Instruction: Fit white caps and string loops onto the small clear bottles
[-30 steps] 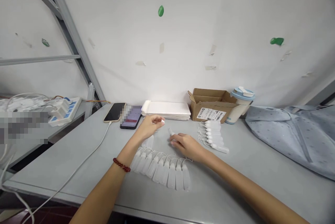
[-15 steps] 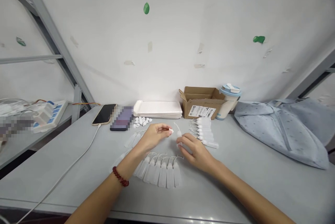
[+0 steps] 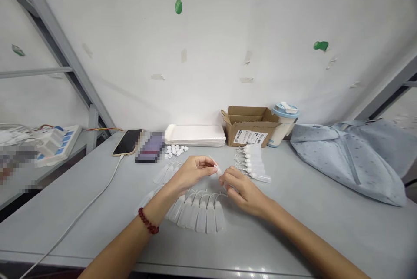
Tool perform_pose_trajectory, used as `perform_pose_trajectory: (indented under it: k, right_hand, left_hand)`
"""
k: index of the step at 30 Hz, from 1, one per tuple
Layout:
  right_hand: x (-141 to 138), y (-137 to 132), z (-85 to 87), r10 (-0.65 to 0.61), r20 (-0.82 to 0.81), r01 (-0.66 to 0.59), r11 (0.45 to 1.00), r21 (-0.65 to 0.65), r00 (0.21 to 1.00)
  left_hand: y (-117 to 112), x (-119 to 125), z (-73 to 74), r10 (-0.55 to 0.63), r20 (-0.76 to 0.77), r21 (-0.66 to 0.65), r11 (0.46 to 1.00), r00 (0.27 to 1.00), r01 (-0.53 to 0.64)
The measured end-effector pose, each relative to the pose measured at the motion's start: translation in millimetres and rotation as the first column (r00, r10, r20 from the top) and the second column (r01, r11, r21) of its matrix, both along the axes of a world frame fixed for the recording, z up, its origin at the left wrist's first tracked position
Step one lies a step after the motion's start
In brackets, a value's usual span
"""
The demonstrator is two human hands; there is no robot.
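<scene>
My left hand (image 3: 195,172) pinches a small white cap, mostly hidden by the fingertips, against the top of a translucent squeeze bottle (image 3: 219,174). The bottle's body is wrapped in my right hand (image 3: 239,188), so little of it shows. Below the hands, several translucent bottles (image 3: 201,218) with thin bent spouts lie fanned out on the table. A few more bottles (image 3: 161,174) lie behind my left wrist. To the right, a stack of capped bottles (image 3: 255,164) lies side by side. White caps (image 3: 176,151) sit in a loose pile at the back left.
At the back stand white foam trays (image 3: 198,135), an open cardboard box (image 3: 247,129) and a blue-lidded cup (image 3: 282,124). Two phones lie left, one (image 3: 128,142) on a cable (image 3: 100,196). A pale blue patterned cloth bag (image 3: 345,161) covers the right side.
My left hand has brought the cap right to the bottle's top, and the two hands are now almost touching. My right fingers have closed more around the bottle. The view has shifted slightly.
</scene>
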State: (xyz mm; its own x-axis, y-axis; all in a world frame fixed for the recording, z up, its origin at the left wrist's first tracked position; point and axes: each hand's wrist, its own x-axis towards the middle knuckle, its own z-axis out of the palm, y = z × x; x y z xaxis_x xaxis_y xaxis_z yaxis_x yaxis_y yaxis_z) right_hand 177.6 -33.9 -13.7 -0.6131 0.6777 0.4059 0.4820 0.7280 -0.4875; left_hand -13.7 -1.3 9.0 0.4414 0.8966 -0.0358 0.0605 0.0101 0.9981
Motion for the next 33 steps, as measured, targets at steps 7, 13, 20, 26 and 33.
perform_pose_trajectory:
  k: [7, 13, 20, 26, 33]
  right_hand:
    - [3, 1, 5.2, -0.128, -0.232, 0.056, 0.954, -0.293, 0.964]
    - [1, 7, 1.9, -0.267, -0.495, -0.079, 0.816, -0.572, 0.827]
    - [-2, 7, -2.0, -0.327, -0.558, -0.164, 0.737, -0.656, 0.763]
    - [0, 2, 7.2, -0.295, -0.467, -0.064, 0.788, -0.613, 0.834]
    - [0, -1, 7.9, -0.257, -0.428, -0.032, 0.826, -0.562, 0.866]
  left_hand:
    - [1, -1, -3.2, 0.019, -0.015, 0.032, 0.999, 1.0, -0.018]
    - [-1, 2, -1.4, 0.057, -0.003, 0.066, 0.996, 0.998, -0.057]
    - [-3, 6, 1.2, 0.062, -0.007, 0.092, 0.994, 0.998, -0.061]
    - [-4, 3, 6.4, -0.045, -0.12, 0.116, 0.992, 0.992, 0.059]
    - [-3, 0, 4.7, -0.109, -0.21, 0.09, 0.987, 0.972, 0.13]
